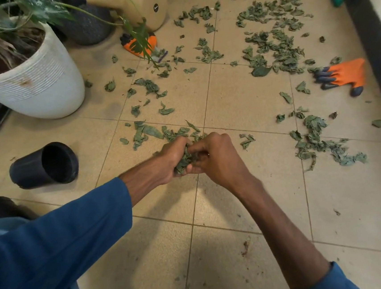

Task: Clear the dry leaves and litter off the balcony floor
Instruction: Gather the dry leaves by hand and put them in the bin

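**Hands.** The left hand (174, 154) and right hand (219, 155) are held together low over the balcony floor (238, 90), at mid-scene. A bunch of dry leaves (183, 161) is enclosed by the curled fingers of the left hand. The same bunch is pinched from the right side by the fingertips of the right hand. Both forearms are bare, and blue sleeves (61, 238) are seen at the near edge.

**Litter.** Scattered dry leaves (275, 45) are spread over the beige tiles.
- The densest patch is found far right.
- A second cluster (317, 141) lies to the right of the hands.
- A thin line (151, 133) lies just beyond the hands.
- Fine crumbs are noted on the near tiles.

**Other items.**
- A white planter (40, 89) with a green plant is stood at far left.
- A black pot (45, 166) is laid on its side at near left, its mouth turned right.
- A dark grey pot (89, 26) and a beige watering can (148, 6) are placed at the far edge.
- An orange glove (345, 74) with dark fingertips is laid flat at right, beside the dark kerb (375, 40).
- A second orange glove (139, 45) is partly hidden under a plant frond near the watering can.
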A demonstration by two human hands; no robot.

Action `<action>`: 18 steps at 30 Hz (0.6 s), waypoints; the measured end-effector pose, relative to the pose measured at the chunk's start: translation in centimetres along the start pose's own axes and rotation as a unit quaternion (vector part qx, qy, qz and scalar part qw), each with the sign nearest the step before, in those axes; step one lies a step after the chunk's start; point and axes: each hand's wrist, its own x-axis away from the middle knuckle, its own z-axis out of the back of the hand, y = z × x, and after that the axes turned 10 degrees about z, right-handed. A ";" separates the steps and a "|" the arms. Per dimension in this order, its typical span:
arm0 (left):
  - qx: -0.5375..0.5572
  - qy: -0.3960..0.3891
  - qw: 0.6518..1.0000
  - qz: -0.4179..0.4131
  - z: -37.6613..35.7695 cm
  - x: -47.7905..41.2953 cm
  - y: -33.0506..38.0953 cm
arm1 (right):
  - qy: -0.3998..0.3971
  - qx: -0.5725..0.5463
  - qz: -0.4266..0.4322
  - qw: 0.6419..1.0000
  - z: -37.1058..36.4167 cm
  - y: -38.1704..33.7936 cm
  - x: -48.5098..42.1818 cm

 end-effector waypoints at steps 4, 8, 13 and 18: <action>-0.006 0.005 1.000 -0.020 -0.6 0.3 -0.2 | 0.064 -0.049 -0.025 0.996 0.6 0.8 0.0; -0.017 0.016 0.998 -0.050 -0.7 -0.1 0.3 | 0.108 -0.092 -0.068 0.987 1.5 2.1 0.2; -0.044 -0.008 0.997 -0.056 -0.7 -0.1 0.7 | 0.133 -0.110 -0.138 0.975 4.8 7.9 1.3; -0.066 -0.032 0.996 -0.051 -0.9 0.0 0.4 | 0.106 0.138 -0.197 0.965 3.9 15.8 0.7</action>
